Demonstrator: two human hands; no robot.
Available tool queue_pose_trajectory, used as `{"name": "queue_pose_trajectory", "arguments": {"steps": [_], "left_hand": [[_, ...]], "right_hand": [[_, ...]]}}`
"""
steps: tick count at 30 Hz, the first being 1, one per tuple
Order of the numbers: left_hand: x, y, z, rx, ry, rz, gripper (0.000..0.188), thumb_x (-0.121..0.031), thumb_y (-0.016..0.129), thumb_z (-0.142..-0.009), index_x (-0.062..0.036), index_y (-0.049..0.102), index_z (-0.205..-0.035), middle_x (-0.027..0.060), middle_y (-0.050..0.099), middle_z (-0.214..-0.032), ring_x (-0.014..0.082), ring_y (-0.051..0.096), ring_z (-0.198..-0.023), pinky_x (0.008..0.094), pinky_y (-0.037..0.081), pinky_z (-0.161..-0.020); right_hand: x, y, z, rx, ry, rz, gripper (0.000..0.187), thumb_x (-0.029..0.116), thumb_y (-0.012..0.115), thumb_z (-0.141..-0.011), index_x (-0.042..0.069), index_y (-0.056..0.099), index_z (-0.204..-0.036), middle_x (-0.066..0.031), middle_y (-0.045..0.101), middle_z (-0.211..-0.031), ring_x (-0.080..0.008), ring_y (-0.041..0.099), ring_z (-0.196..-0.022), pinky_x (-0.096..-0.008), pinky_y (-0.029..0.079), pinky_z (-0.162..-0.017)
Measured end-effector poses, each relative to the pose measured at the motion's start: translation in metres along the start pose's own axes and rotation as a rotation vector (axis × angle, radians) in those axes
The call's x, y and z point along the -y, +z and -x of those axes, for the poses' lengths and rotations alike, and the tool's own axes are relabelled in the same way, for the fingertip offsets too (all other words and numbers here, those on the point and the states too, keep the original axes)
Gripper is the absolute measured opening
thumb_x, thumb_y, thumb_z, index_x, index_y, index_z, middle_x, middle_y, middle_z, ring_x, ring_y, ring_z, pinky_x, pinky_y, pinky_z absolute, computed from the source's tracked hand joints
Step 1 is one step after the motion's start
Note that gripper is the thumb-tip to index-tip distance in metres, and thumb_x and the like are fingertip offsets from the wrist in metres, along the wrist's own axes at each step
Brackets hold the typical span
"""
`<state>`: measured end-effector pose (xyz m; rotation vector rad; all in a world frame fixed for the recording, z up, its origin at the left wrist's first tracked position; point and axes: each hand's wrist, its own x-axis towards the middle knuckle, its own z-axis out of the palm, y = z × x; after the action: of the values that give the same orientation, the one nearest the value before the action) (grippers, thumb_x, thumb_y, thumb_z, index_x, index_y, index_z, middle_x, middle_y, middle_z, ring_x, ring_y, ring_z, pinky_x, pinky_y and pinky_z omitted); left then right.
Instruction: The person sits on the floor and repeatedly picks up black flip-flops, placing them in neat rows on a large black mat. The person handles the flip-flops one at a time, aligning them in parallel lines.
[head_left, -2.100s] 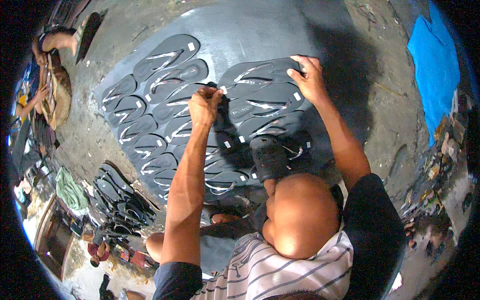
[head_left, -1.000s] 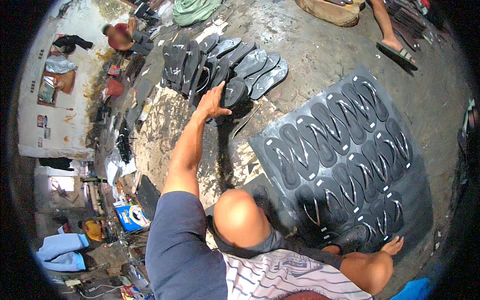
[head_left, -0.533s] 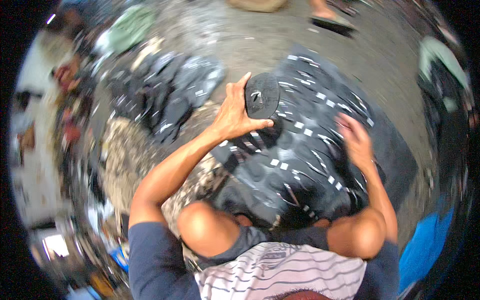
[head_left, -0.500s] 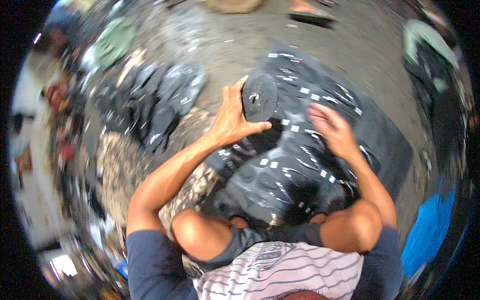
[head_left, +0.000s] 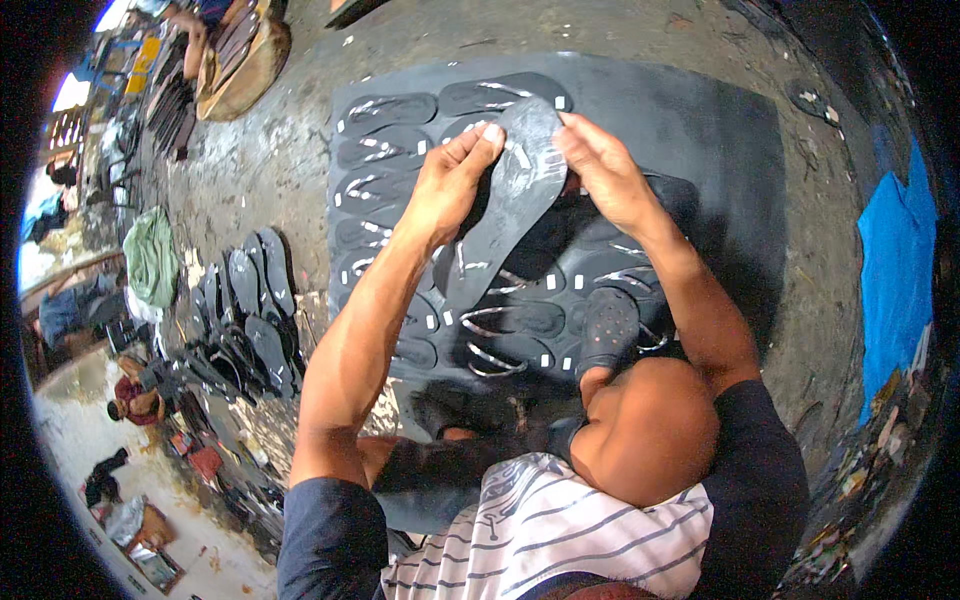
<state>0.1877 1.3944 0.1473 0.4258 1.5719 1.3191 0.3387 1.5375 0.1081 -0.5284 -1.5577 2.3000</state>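
A black flip-flop [head_left: 525, 185] is held up at a slant over the sheet, its broad end up and its surface facing me. A small white label or patch shows on it. My left hand [head_left: 452, 185] is closed on its left edge, thumb in front. The fingers of my right hand [head_left: 607, 170] pinch its upper right edge. Beneath lies a dark sheet [head_left: 730, 130] with rows of black flip-flops [head_left: 385, 147], most bearing silvery straps and small white labels. Some of these are hidden behind my hands and the held one.
More black flip-flops [head_left: 262, 300] lie heaped on the floor to the left, near a green cloth [head_left: 152, 255]. A round basket [head_left: 243, 70] is at the far left. Blue sheeting [head_left: 893, 290] lies at the right. My foot in a dark perforated clog [head_left: 610, 325] rests on the sheet's near part.
The view has turned, and the sheet appears straighter. My right hand, which was empty and apart, has come to the flip-flop in my left hand. The flip-flop now shows its length.
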Motion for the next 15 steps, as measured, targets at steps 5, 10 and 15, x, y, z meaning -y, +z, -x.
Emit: {"name": "queue_pose_trajectory", "arguments": {"steps": [5, 10, 15], "left_hand": [[0.026, 0.045, -0.021, 0.211, -0.206, -0.499, 0.061, -0.053, 0.037, -0.102, -0.0018, 0.064, -0.12, 0.0071, 0.067, -0.105, 0.0119, 0.059, -0.092, 0.0284, 0.047, -0.083], [0.05, 0.038, -0.052, 0.338, -0.536, 0.229, 0.085, -0.07, 0.035, -0.093, 0.001, 0.045, -0.139, 0.0112, 0.057, -0.127, 0.0209, 0.057, -0.108, 0.0397, 0.055, -0.088], [0.106, 0.065, -0.131, -0.072, -0.212, 0.087, 0.054, -0.028, 0.07, -0.091, 0.0018, 0.052, -0.132, 0.0094, 0.06, -0.123, 0.0189, 0.062, -0.103, 0.0319, 0.056, -0.081]], "right_hand": [[-0.006, -0.064, 0.03, 0.167, -0.267, 0.369, 0.048, 0.003, 0.059, -0.089, 0.007, 0.05, -0.137, -0.0132, 0.053, -0.137, -0.0222, 0.048, -0.126, -0.0369, 0.042, -0.103], [-0.031, -0.157, 0.088, -0.25, 0.23, 0.175, 0.043, 0.012, 0.064, -0.092, 0.0, 0.051, -0.131, -0.0096, 0.061, -0.119, -0.0167, 0.059, -0.106, -0.031, 0.051, -0.085], [-0.046, -0.201, 0.069, -0.615, 0.167, 0.164, 0.042, 0.008, 0.061, -0.094, 0.006, 0.046, -0.134, -0.0069, 0.061, -0.108, -0.0144, 0.059, -0.098, -0.0305, 0.054, -0.073]]}}
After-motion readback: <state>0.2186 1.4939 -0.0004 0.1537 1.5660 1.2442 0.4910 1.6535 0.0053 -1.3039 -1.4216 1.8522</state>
